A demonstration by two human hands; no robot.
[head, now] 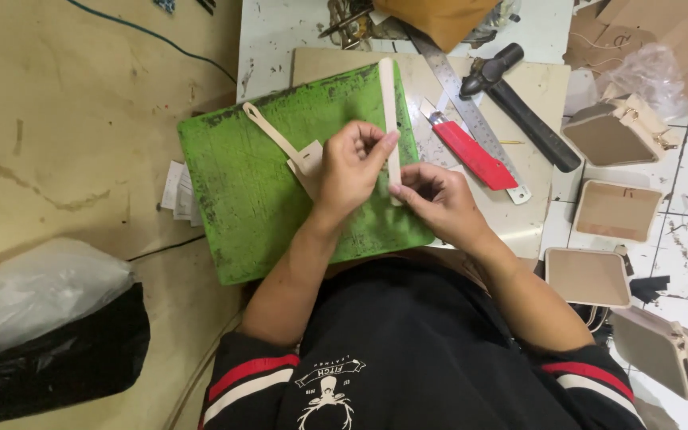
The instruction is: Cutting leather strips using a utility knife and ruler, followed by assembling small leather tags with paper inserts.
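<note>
A long, narrow cream strip [389,111] of leather-like material runs almost straight from the far edge of the green cutting board [256,191] back toward its near right part, lying flat along the board's right side. Its near end is lifted slightly and pinched between the left hand [352,171] and the right hand [439,199], fingertips meeting on it. A second cream strap piece [276,139] with a rounded end lies slanted across the middle of the board, its wider tab end tucked under the left hand.

Single head-worn view, steeply downward and close over the green cutting board [280,183] before the person's torso.
</note>
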